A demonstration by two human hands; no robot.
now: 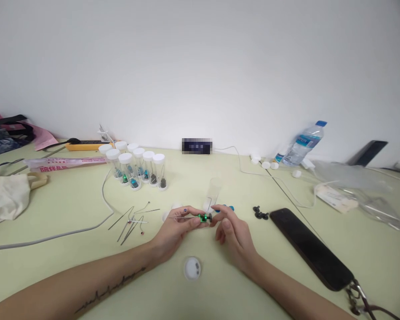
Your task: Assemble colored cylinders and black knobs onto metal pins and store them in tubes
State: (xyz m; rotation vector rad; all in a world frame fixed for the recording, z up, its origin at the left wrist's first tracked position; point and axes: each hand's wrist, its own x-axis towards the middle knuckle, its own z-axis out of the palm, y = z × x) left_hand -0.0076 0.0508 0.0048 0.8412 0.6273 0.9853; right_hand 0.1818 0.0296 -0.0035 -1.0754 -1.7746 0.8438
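My left hand pinches the small green fitting above the table; my right hand, fingers loosely parted, hangs beside its black end, contact unclear. It looks light, stiff, perhaps slick: best held by the green body. The clear tube crowds just beyond; the white cap lies nearer me, the phone rightward.

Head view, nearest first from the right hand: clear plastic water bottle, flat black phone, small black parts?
1. Small black parts, just right of the right hand.
2. Flat black phone, farther right.
3. Clear plastic water bottle, back right.
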